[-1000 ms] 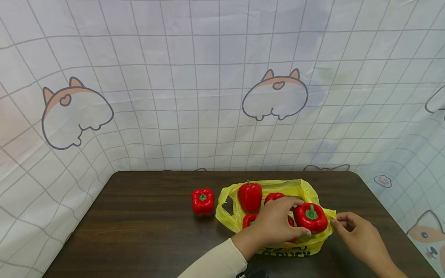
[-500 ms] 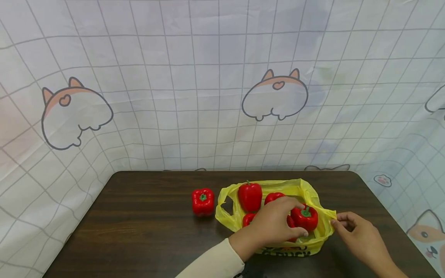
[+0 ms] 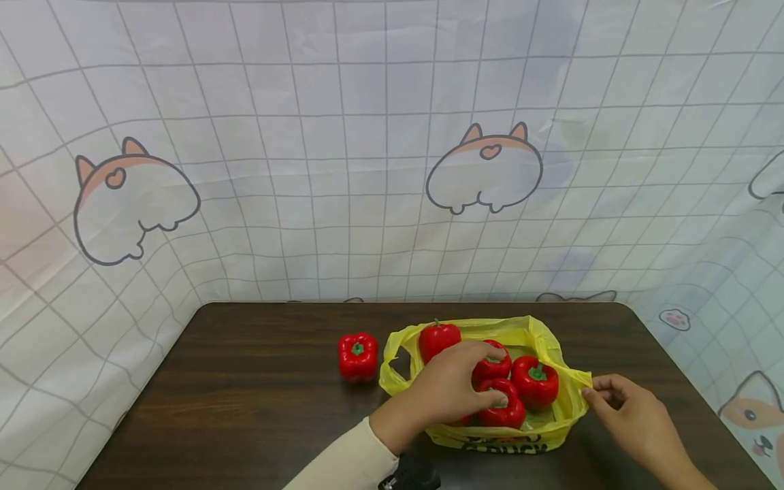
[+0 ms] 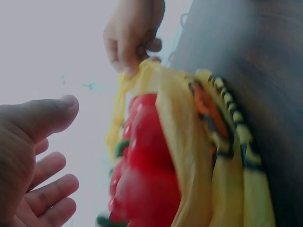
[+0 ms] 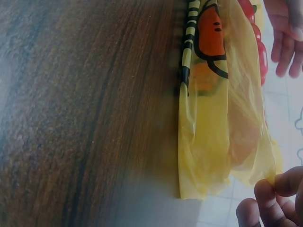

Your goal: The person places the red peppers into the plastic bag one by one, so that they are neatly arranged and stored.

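Observation:
A yellow plastic bag (image 3: 557, 429) with dark printing lies on the table, its mouth spread, and several red bell peppers sit inside. At its right end my right hand (image 3: 637, 415) pinches the bag's edge between thumb and fingers. My left hand (image 3: 450, 388) hovers over the bag's left part with relaxed fingers; the left wrist view shows nothing in its grasp. Rightmost in the bag is a bell pepper (image 3: 535, 382) with a green stem. The left hand partly hides the peppers below it.
One more red bell pepper (image 3: 358, 356) stands on the dark wooden table (image 3: 257, 395), left of the bag. Behind the table hangs a white gridded cloth (image 3: 343, 170) with cartoon drawings.
My left hand lowered a bell pepper into the bag's right part, let it go and drew back to the left. The right hand kept its pinch on the bag's edge.

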`<state>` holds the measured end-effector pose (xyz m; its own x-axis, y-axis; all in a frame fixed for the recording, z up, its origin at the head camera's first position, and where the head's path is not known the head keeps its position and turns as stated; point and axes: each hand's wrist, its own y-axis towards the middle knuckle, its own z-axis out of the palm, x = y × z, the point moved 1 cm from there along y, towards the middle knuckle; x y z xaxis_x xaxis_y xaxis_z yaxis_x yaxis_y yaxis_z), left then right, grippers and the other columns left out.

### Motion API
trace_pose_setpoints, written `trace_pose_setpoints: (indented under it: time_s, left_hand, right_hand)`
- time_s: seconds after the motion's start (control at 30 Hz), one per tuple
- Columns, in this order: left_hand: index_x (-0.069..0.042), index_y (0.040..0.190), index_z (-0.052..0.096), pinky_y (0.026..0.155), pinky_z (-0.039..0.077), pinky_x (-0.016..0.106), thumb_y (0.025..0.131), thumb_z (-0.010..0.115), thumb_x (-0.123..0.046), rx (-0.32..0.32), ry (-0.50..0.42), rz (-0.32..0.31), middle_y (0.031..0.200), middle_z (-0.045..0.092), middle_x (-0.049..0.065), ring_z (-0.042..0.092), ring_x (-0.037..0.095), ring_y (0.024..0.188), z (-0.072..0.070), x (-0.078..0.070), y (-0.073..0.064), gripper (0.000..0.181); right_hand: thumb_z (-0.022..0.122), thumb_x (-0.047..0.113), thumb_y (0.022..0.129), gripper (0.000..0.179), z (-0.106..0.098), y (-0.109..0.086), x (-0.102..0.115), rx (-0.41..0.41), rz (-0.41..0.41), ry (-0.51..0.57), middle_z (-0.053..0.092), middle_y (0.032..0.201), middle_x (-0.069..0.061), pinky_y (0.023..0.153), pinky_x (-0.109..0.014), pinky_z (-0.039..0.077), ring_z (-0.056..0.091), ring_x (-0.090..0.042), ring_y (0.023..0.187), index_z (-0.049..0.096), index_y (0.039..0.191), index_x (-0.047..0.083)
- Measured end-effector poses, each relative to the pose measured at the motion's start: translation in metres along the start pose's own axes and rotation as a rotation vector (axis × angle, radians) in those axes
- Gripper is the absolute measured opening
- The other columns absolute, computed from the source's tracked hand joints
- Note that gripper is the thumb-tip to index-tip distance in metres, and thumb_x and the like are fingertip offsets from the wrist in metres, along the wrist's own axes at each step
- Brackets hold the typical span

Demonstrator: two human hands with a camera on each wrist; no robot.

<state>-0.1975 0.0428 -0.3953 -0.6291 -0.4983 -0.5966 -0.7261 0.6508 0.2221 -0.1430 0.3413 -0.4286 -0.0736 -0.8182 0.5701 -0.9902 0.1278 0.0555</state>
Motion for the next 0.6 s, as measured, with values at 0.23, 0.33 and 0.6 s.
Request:
trace_pose_setpoints:
  time_s: [0.23,0.33,0.6]
  left_hand:
    - [-0.019,0.138,0.061,0.102,0.049,0.033,0.088,0.083,-0.035,-0.059,-0.04,-0.044,0.134,0.061,-0.01,0.055,0.011,0.125,-0.024,0.017,-0.02,0.057]
    - [-0.018,0.138,0.061,0.104,0.048,0.038,0.087,0.084,-0.033,-0.087,-0.049,-0.058,0.136,0.061,-0.008,0.053,0.014,0.13,-0.034,0.022,-0.028,0.058]
    - [-0.016,0.138,0.062,0.103,0.05,0.042,0.086,0.085,-0.029,-0.16,-0.054,-0.086,0.139,0.06,-0.003,0.054,0.019,0.13,-0.065,0.035,-0.048,0.058]
  right_hand:
    - [0.061,0.039,0.103,0.044,-0.001,0.0,0.001,0.008,0.013,-0.002,0.069,0.09,0.0,0.063,-0.033,0.048,0.062,-0.017,0.079,0.067,0.117,-0.003]
    - [0.061,0.039,0.103,0.044,-0.001,0.0,0.001,0.014,0.02,0.002,0.069,0.091,0.0,0.064,-0.034,0.048,0.062,-0.017,0.08,0.066,0.117,-0.003]
    - [0.06,0.041,0.103,0.046,-0.002,-0.001,0.002,0.02,0.027,-0.003,0.069,0.092,0.0,0.063,-0.033,0.048,0.062,-0.016,0.08,0.066,0.118,-0.002]
